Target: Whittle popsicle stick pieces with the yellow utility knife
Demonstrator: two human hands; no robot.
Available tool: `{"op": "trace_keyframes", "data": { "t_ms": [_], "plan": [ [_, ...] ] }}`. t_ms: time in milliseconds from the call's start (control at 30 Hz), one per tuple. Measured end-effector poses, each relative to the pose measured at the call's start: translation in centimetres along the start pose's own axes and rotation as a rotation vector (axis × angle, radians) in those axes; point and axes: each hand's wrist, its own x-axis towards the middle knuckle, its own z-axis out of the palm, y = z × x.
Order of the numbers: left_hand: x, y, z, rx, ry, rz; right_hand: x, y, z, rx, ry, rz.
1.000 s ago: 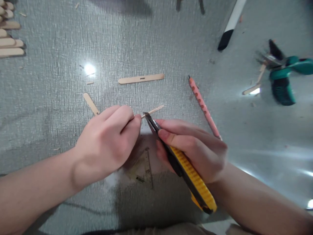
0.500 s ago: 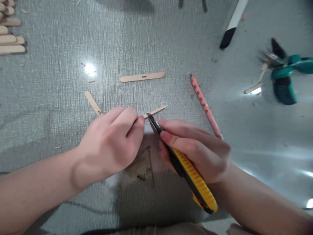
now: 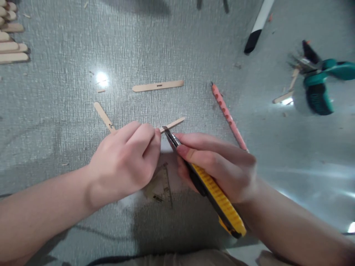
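Note:
My left hand [image 3: 127, 159] is closed around one end of a narrow wooden craft stick [image 3: 176, 122], whose free end points up and to the right. In my right hand [image 3: 216, 162] is a yellow and black utility knife [image 3: 219, 195]. Its blade [image 3: 167, 131] touches the stick just beyond my left fingers. Another craft stick [image 3: 103, 115] with a small notch lies partly hidden by my left hand. Above both hands rests a craft stick [image 3: 144, 88] with a small slot cut in its middle.
A pink pencil [image 3: 229, 117] lies right of the sticks. Farther right are green-handled pliers [image 3: 318, 87] beside cut stick pieces. A white marker [image 3: 259, 27] is at the top, several craft sticks [image 3: 13, 57] at upper left. A clear set square [image 3: 165, 184] lies below my hands.
The view has shifted slightly, so most table items sit a little farther left. Both hands keep their grips, and the blade stays at nearly the same place on the stick.

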Motion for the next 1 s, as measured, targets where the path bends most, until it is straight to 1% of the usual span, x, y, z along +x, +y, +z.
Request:
{"op": "trace_keyframes", "data": {
  "t_ms": [100,233,267,333,400,433,567,633,767,900,933,1000],
  "plan": [
    [0.1,-0.2,-0.1,-0.025,0.003,0.024,0.5,-0.1,0.0,0.092,-0.032,0.0],
    [0.4,-0.6,-0.3,-0.006,-0.05,0.045,1.1,0.1,0.2,0.271,-0.121,0.115],
    [0.6,-0.7,-0.3,0.003,-0.064,0.049,1.2,0.2,0.3,0.282,-0.125,0.116],
    [0.8,-0.9,-0.3,0.021,-0.074,0.058,1.2,0.5,0.5,0.202,-0.083,0.036],
    [0.9,-0.9,-0.3,0.046,-0.066,0.066,1.1,0.7,0.6,0.08,-0.02,-0.069],
    [0.9,-0.9,-0.2,0.066,-0.054,0.078,1.0,0.8,0.6,0.042,-0.008,-0.094],
    [0.8,-1.1,-0.1,0.154,0.014,0.214,0.9,1.0,0.6,0.037,-0.024,-0.095],
    [0.7,-1.2,-0.1,0.192,0.026,0.248,0.9,1.0,0.6,0.023,-0.015,-0.096],
    [0.6,-1.4,-0.2,0.236,-0.006,0.237,0.9,1.1,0.6,-0.015,-0.021,-0.098],
    [0.9,-1.4,-0.3,0.2,0.0,0.27,1.0,1.0,0.6,-0.01,-0.002,-0.107],
    [1.0,-1.3,-0.4,0.178,-0.007,0.262,1.0,1.0,0.6,-0.004,0.005,-0.107],
    [1.1,-1.1,-0.5,0.129,-0.04,0.194,1.0,1.0,0.6,0.007,0.016,-0.093]
  ]
}}
